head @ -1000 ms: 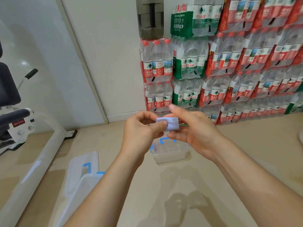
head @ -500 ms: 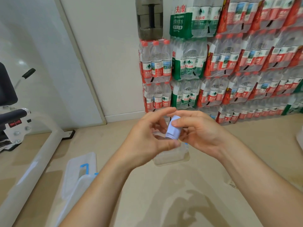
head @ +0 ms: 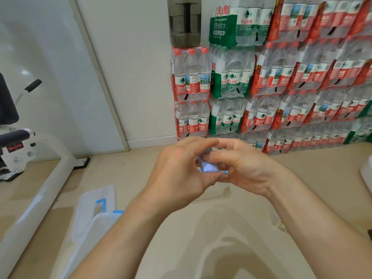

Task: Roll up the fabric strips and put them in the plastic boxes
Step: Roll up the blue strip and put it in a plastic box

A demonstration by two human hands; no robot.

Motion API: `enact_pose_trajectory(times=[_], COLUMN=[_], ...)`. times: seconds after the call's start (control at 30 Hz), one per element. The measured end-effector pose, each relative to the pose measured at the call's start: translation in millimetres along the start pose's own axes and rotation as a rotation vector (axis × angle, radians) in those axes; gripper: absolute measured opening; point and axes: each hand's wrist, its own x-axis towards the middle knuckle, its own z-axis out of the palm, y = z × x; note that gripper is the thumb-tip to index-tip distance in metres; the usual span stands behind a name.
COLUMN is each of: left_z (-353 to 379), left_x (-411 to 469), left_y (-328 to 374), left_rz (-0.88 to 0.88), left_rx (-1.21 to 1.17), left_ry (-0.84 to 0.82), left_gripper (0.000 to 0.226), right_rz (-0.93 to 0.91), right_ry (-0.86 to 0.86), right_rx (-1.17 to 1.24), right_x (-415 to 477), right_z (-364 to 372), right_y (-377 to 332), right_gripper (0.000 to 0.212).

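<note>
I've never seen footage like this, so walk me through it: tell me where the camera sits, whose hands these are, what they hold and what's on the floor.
No machine here: the one picture comes from a wide-angle camera worn on a person's head, looking down at their own bare hands. The left hand and right hand together pinch a small roll of pale blue fabric. Beneath them, on the beige floor, stands a clear plastic box, mostly hidden by the hands. More clear plastic with blue clips, a box or its lid, lies lower left. Shrink-wrapped packs of water bottles are stacked along the wall.
</note>
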Motion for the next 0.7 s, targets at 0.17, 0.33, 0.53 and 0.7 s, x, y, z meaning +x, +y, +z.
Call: enact_pose_trajectory(times=[0.17, 0.33, 0.53, 0.7], left_z=[-2.3, 0.7, 6.5, -5.8], left_x=[2.3, 2.7, 3.5, 3.6], left_y=[3.9, 4.5, -3.5, -12.7], left_rz=[-0.001, -0.005, -0.148, -0.433], left_rx=[0.101, 0.2, -0.024, -0.554], left_ry=[0.051, 0.112, -0.109, -0.238], left_gripper=[0.04, 0.035, 0.048, 0.038], right_rz=[-0.02, -0.083, -0.111, -0.053], right_ry=[0.032, 0.077, 0.149, 0.175], right_rx=[0.003, 0.039, -0.11, -0.435], right_x=[0.3, -1.0, -2.4, -5.4], right_z=[2.1, 6.6, 6.9, -1.8], right_y=[-1.4, -3.4, -5.4, -6.4], right_gripper=[0.026, 0.025, 0.031, 0.051])
